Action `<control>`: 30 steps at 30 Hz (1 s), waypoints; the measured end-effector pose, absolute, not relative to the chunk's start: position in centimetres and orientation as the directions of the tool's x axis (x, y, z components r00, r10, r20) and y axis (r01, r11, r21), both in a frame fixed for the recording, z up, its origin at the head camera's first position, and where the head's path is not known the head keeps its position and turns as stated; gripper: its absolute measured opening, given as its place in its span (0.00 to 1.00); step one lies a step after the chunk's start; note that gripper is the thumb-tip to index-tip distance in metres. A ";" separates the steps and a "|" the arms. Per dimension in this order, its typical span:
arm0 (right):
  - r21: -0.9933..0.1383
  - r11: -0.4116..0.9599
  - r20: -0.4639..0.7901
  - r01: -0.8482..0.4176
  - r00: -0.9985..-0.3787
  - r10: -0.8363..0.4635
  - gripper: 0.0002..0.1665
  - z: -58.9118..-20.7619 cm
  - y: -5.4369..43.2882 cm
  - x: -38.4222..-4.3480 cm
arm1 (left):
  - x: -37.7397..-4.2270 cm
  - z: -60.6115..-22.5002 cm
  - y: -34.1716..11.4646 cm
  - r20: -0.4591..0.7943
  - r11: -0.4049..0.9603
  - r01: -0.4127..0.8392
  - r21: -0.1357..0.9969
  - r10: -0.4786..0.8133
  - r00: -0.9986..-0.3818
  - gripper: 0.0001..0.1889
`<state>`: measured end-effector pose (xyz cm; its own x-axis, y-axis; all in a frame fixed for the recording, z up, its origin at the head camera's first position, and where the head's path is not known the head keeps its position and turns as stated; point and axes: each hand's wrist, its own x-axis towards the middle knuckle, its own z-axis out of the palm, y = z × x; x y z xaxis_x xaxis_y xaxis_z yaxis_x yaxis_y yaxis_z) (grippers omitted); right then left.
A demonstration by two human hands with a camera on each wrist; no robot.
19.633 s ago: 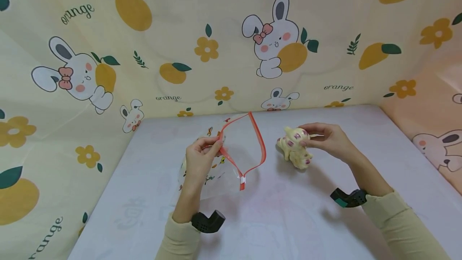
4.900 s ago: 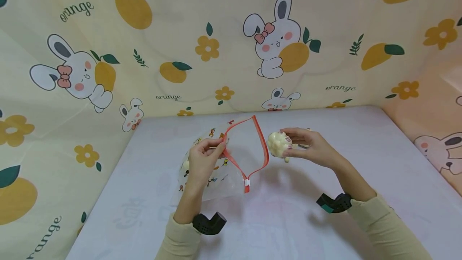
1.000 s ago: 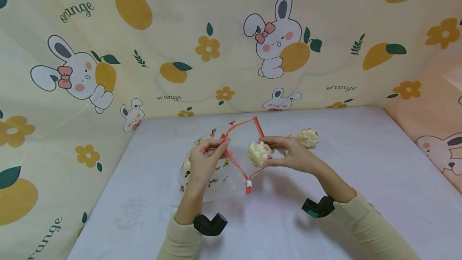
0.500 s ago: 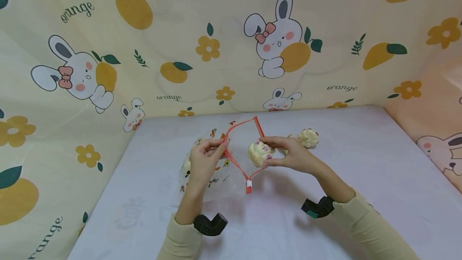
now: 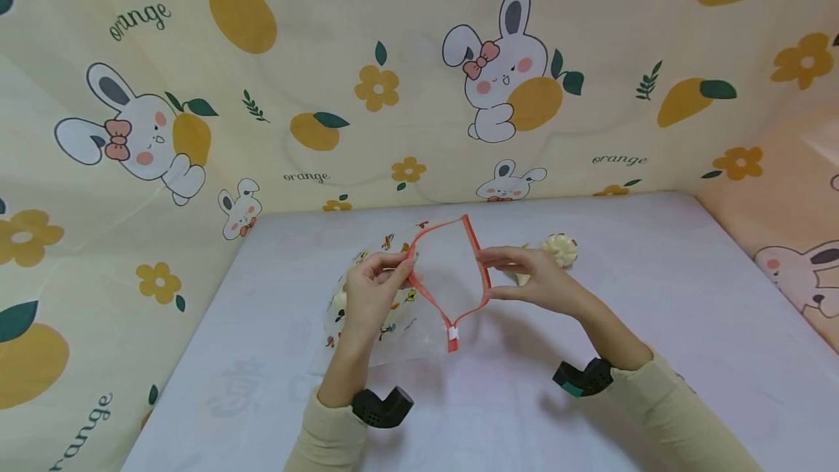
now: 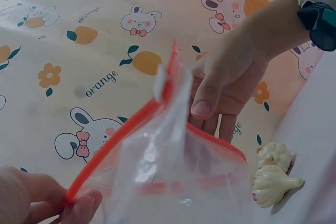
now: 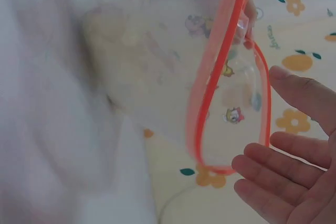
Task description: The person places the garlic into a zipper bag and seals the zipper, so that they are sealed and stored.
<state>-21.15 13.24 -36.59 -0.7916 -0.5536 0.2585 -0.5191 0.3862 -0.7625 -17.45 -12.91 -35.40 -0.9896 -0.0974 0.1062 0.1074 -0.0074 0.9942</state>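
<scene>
Head view: your left hand pinches the red rim of a clear printed zip bag, its mouth spread wide. A pale shape shows through its wall, too blurred to identify. Your right hand extends straight, parted fingers beside the mouth; two garlic bulbs lie beyond on the table.

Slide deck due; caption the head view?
Left grip pinches the red rim of a clear bag; open right grip at its opposite side, garlic bulb beyond.
</scene>
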 end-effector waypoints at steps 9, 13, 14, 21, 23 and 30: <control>-0.775 0.363 0.297 -0.518 -0.805 -0.513 0.32 -37.9 14.4 -21.4 | -17.4 -35.4 -12.8 0.107 -0.001 0.108 0.994 -0.093 -0.990 0.10; -0.767 0.392 0.294 -0.507 -0.822 -0.488 0.30 -38.2 14.9 -21.6 | -17.5 -35.4 -12.8 0.107 -0.007 0.109 0.994 -0.094 -0.990 0.10; -0.764 0.403 0.291 -0.504 -0.826 -0.482 0.30 -38.3 15.0 -21.7 | -17.5 -35.4 -12.8 0.106 -0.007 0.107 0.994 -0.095 -0.990 0.09; -0.755 0.474 0.241 -0.453 -0.864 -0.442 0.31 -38.7 16.0 -22.2 | -17.5 -35.6 -12.7 0.091 0.001 0.092 0.996 -0.101 -0.991 0.10; -0.746 0.490 0.245 -0.452 -0.869 -0.429 0.30 -38.9 16.2 -22.3 | -17.6 -35.6 -12.8 0.091 0.003 0.091 0.996 -0.098 -0.991 0.09; -0.735 0.512 0.266 -0.445 -0.883 -0.386 0.29 -39.7 17.2 -23.2 | -17.6 -35.6 -12.8 0.098 0.000 0.098 0.995 -0.101 -0.990 0.09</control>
